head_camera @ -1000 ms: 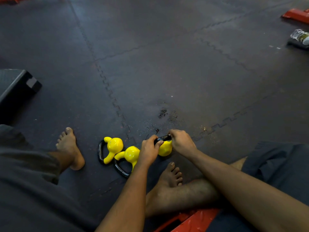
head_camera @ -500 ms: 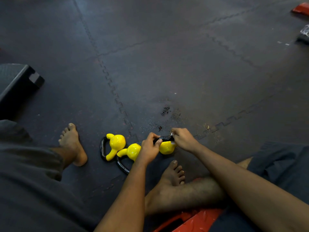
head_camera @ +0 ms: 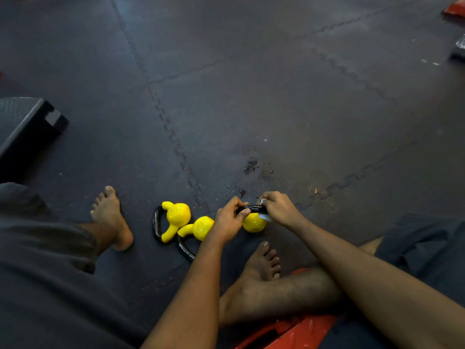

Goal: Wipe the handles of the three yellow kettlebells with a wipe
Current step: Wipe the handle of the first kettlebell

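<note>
Three small yellow kettlebells with black handles sit on the dark floor mat between my feet. The left kettlebell [head_camera: 176, 217] and the middle kettlebell [head_camera: 201, 227] lie on their sides, handles toward me. The right kettlebell [head_camera: 254, 222] stands upright. My left hand [head_camera: 227, 220] grips the left end of its black handle [head_camera: 251, 209]. My right hand [head_camera: 280, 209] pinches a white wipe [head_camera: 264, 215] around the handle's right end; most of the wipe is hidden under my fingers.
My bare feet [head_camera: 112, 217] flank the kettlebells, and my right leg is folded in front of me. A black step block [head_camera: 27, 129] sits at the left. Red equipment [head_camera: 297, 333] lies under my leg, more red gear [head_camera: 454, 10] far right. Interlocking mat floor stretches ahead.
My right hand has slid slightly rightward along the handle, and a corner of white wipe now shows below it. My left hand keeps its grip. The view has shifted a little.
</note>
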Available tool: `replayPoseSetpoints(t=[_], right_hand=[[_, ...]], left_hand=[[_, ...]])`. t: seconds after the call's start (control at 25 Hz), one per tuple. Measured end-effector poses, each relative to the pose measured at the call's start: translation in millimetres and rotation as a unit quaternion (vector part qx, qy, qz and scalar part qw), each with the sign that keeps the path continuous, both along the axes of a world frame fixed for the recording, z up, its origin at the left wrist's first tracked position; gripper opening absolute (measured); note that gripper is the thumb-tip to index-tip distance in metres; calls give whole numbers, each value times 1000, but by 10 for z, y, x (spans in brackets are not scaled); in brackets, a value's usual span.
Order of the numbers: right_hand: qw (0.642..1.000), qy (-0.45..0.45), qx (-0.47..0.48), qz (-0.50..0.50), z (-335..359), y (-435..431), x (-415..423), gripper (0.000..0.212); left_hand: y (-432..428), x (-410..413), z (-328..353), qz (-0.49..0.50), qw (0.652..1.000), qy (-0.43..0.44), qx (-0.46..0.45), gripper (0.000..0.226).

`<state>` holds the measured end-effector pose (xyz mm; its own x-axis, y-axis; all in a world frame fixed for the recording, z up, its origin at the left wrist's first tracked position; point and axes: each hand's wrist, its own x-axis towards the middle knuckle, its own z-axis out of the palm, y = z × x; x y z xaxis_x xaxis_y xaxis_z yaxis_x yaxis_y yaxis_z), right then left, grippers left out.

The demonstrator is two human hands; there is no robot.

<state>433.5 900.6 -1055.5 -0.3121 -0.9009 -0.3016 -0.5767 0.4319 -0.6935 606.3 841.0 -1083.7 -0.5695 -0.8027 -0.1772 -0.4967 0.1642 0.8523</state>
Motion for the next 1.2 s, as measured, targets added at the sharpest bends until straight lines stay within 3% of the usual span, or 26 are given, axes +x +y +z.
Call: replayPoseSetpoints(t=[0.24,0.4,0.52,0.72,1.0,1.2], right_hand=[[992,86,-81,32,-48,86,120,15],[999,43,5,-2,21,46,34,18],[999,31,17,-39,22,62,-9,21],[995,17,-94,-28,86,75,49,25],[994,76,-39,-72,-20,169,-103,25],[988,87,-127,5,53,173,129,31]], left_hand=[[13,-41,3,11,1000,-15,2,12],[66,-141,21,17,1000,-25,6,19],[101,-201,67,19,999,-32,-10,20],[78,-177,116,30,999,-38,-9,22],[34,-164,60,37,999,-40,0,19],[52,-162,100,43,999,-24,-8,16]])
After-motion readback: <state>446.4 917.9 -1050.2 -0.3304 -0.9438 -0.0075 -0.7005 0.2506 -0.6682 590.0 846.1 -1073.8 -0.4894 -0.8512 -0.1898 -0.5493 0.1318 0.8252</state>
